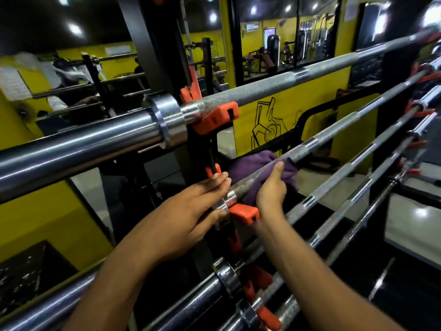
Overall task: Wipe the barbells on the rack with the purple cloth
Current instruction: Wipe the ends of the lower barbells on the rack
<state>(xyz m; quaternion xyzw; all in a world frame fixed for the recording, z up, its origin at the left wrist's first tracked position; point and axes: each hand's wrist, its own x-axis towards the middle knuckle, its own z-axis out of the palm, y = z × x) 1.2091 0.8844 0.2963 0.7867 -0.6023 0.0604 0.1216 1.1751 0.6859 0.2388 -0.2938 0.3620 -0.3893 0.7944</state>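
The room is a gym with yellow walls point(307, 91) and a black line drawing point(267, 125) painted on one of them; more machines stand far behind. A black rack point(202, 149) carries several steel barbells on orange plastic hooks point(216, 119). The top barbell point(262, 88) has a smooth shiny sleeve, a round collar and a rough knurled shaft. The second barbell point(334, 127) lies lower, with the same knurled grey metal. The left hand point(191, 211) grips this bar at its collar, beside an orange hook. The right hand point(272, 189) holds the purple cloth point(253, 163), soft and crumpled, wrapped around the shaft just beside the left hand, with the thumb pressing on top.
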